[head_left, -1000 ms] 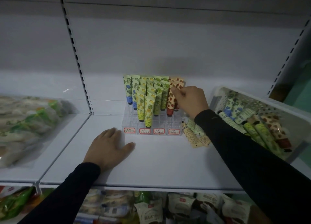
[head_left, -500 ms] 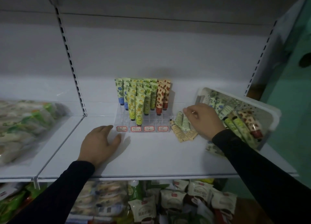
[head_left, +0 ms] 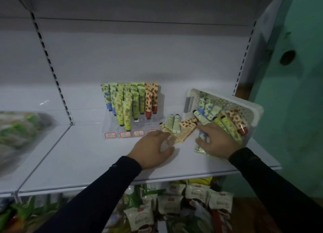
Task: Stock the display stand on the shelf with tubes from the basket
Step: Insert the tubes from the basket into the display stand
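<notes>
A clear display stand on the white shelf holds upright rows of blue, yellow, green and red-patterned tubes. To its right lie several loose tubes. A white perforated basket is tipped on its side, with more tubes spilling from its mouth. My left hand is at the loose tubes, fingers apart, fingertips touching a cream tube. My right hand lies spread at the basket's mouth, over a blue-capped green tube that is partly hidden under the palm.
Bagged goods lie on the neighbouring shelf at the left. A slotted upright divides the two bays. Packets fill the shelf below. A green wall closes off the right side behind the basket.
My left hand slid right from in front of the stand to the loose tubes. My right hand left the stand, passed the loose tubes and now lies at the basket's mouth.
</notes>
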Demonstrator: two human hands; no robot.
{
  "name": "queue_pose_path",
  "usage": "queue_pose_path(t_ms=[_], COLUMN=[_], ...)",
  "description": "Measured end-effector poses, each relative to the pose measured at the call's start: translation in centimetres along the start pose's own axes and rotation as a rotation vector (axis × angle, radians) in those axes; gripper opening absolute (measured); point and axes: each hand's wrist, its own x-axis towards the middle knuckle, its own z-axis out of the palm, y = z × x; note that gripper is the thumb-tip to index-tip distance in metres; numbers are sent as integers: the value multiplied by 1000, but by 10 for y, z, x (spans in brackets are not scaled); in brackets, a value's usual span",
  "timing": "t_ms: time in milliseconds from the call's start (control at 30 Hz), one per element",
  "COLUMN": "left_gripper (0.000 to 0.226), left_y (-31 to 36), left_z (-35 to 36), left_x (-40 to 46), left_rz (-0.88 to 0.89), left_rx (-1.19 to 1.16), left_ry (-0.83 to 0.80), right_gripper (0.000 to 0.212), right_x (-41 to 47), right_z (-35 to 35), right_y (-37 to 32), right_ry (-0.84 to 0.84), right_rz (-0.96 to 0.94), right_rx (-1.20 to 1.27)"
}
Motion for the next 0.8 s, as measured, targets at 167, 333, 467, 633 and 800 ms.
queue_pose_path(t_ms=[167,333,467,633,800], left_gripper=[59,56,47,35,64], left_y=[37,59,53,37,34], left_z=[23,38,46,49,51], left_x=[24,40,43,42,43], left_rz=[66,53,17,-8,-30], left_rx=[-10,-53,-95,-115,-102], left_ry=[-121,-213,-208,-167,-137], right_gripper=[80,58,53,49,43], right_x=[-9,-13,-8,2,2], right_z=[-5,6,18,13,12], right_y=[9,3,-5,-8,4], right_ry=[-51,31,-4,-31,134], right_rz=[51,210,192,132,90], right_rx=[-115,-132,9,306,322])
